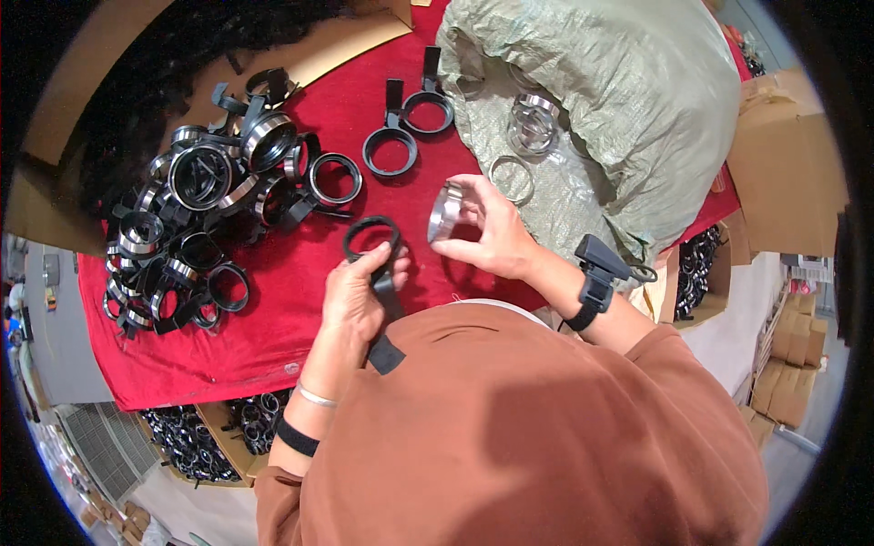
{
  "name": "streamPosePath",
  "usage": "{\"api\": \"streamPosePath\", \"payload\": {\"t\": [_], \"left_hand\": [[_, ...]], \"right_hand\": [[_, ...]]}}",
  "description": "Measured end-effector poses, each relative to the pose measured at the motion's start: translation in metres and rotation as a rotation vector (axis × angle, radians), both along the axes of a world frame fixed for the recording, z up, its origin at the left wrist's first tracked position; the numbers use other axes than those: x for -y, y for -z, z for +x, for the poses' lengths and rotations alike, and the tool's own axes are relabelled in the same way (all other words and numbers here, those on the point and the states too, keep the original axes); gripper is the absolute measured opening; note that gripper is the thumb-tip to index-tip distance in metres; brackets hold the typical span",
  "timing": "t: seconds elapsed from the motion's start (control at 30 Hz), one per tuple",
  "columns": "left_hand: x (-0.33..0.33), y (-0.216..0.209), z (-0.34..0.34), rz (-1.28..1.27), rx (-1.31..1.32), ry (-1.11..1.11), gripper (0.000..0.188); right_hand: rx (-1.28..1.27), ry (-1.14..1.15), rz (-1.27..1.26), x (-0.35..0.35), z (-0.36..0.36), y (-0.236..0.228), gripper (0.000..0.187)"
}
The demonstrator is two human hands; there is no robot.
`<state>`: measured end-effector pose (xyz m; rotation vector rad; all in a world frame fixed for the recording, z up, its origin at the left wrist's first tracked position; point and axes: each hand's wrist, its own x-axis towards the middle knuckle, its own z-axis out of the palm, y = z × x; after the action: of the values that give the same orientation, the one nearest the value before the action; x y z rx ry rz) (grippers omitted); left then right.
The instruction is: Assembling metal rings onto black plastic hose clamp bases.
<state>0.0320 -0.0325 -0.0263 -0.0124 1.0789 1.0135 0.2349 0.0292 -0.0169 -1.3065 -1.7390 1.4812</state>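
Observation:
Wrapped round the strap-like handle of a black ring [383, 296], my left hand [355, 296] keeps its round end tilted up over the red cloth. To its right, my right hand [496, 229] grips a silver metal ring [444, 213] by its edge between thumb and fingers. The two rings are apart, with a small gap between them. Beyond my hands lie two black rings with handles, one nearer [390, 152] and one farther [427, 113], flat on the cloth. Nearest my right hand is a thin silver ring [512, 180] on a woven sack.
A heap of joined black and silver rings [205, 177] covers the cloth's left side. Behind it stands a cardboard box [364, 36] of black parts. The pale woven sack [628, 100] bulges at the right, with silver rings [533, 125] in its mouth. Boxes [218, 437] of rings sit below the table.

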Motion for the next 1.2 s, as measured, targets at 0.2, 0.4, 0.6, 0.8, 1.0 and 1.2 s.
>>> {"api": "streamPosePath", "payload": {"t": [0.2, 0.4, 0.6, 0.8, 1.0, 1.2], "left_hand": [[-0.007, -0.016, 0.012, 0.023, 0.209, -0.032, 0.021], [-0.007, -0.021, 0.010, 0.233, -0.032, -0.115, 0.018], [-0.009, -0.020, 0.018, 0.402, -0.495, -0.258, 0.026], [-0.017, -0.032, -0.011, 0.372, -0.588, -0.188, 0.025], [-0.019, -0.040, -0.017, 0.369, -0.250, 0.051, 0.027], [-0.017, -0.037, -0.008, 0.253, -0.103, 0.114, 0.023]], "right_hand": [[-0.536, -0.125, -0.188, 0.010, -0.010, -0.019, 0.081], [-0.326, -0.125, -0.269, 0.009, -0.007, -0.021, 0.069], [-0.499, 0.145, -0.698, 0.027, -0.023, -0.029, 0.041], [0.065, -0.132, 0.080, -0.005, -0.011, -0.034, 0.030], [0.330, -0.486, 0.747, -0.030, -0.024, -0.066, 0.031], [0.554, -0.589, 0.770, -0.032, -0.038, -0.079, 0.032]]}}
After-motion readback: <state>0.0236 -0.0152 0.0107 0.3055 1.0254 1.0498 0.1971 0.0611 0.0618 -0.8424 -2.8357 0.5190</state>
